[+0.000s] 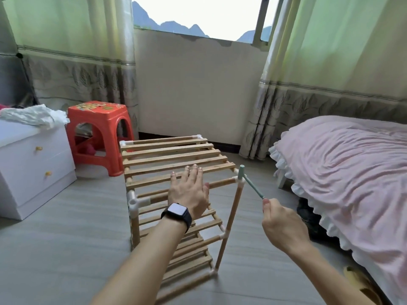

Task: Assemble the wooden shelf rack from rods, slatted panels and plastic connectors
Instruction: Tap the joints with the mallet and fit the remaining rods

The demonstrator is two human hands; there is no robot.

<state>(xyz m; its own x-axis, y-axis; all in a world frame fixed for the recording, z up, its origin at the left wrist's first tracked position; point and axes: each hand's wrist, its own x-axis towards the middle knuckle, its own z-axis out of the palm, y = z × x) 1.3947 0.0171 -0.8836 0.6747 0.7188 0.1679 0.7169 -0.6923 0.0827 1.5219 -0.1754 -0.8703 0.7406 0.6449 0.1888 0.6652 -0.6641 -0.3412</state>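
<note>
Looks like tapping-down: steadies the rack [207, 224] on the floor [66, 238] with left hand [189, 192] spread flat on its top panel [174, 156], pinches a green hammer [251, 183] in right hand [284, 225], head at the 3 o'clock corner connector [239, 183]; next calls for a light, square blow.

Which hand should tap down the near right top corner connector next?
Right. The right hand grips the green mallet, its head at that connector; the left hand lies flat on the top panel, apparently steadying it.
</note>
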